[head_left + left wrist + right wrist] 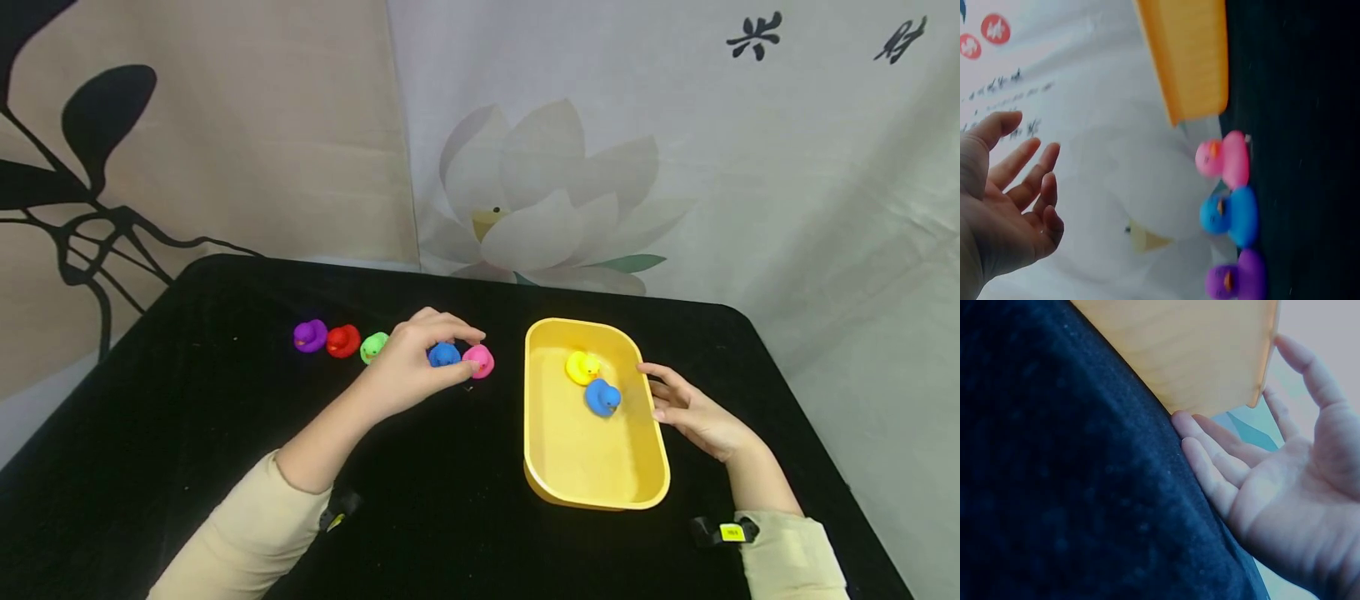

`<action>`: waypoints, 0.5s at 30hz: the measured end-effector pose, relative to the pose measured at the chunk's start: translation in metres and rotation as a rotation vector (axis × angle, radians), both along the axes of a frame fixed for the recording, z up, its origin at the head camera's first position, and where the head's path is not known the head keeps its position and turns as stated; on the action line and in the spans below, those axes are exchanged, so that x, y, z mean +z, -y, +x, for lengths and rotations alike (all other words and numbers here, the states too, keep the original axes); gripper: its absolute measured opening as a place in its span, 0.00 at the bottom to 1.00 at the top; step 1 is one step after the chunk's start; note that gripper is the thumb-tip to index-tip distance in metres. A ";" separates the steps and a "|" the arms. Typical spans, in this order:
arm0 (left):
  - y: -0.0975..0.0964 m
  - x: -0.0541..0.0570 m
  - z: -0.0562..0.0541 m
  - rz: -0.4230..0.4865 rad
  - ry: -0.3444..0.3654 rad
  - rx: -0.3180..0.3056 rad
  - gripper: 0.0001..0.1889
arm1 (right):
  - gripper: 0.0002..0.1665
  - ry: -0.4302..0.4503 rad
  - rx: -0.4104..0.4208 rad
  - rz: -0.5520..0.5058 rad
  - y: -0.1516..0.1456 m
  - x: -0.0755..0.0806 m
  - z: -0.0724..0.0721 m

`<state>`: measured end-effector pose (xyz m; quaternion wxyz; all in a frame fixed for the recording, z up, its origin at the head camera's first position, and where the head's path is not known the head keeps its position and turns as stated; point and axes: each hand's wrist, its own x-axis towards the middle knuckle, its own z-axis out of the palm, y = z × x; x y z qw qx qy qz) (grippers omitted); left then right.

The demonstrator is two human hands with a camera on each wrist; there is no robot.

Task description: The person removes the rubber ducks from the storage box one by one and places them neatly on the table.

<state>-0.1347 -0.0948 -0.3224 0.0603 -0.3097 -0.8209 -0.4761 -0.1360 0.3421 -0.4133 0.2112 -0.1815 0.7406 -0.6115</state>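
Observation:
My left hand (408, 358) hovers over a row of small toy ducks, thumb and fingers apart above the pink duck (480, 362) and the blue duck (444, 355). The left wrist view shows this hand (1013, 200) holding nothing, with space between it and the pink duck (1225, 159). On the right, a yellow plastic basin (551, 450) contains a yellow duck (579, 369) and another blue duck (603, 398). The fingers of my right hand (697, 412) touch the basin's right side; in the right wrist view, this hand (1279, 481) is spread against its outer wall.
Left along the row are a green duck (372, 347), a red duck (343, 341) and a purple duck (310, 336). Another purple duck (1241, 278) appears beside the blue one in the left wrist view. A black cloth (442, 492) covers the table; a printed curtain (750, 167) hangs behind.

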 end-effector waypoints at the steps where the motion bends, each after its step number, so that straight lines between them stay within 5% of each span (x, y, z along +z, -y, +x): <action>1: -0.005 -0.001 0.001 0.003 0.010 -0.008 0.16 | 0.33 -0.001 0.001 0.002 0.000 0.000 0.000; 15: -0.066 -0.008 0.012 -0.072 0.021 -0.104 0.17 | 0.33 -0.011 -0.015 0.023 -0.001 -0.001 0.000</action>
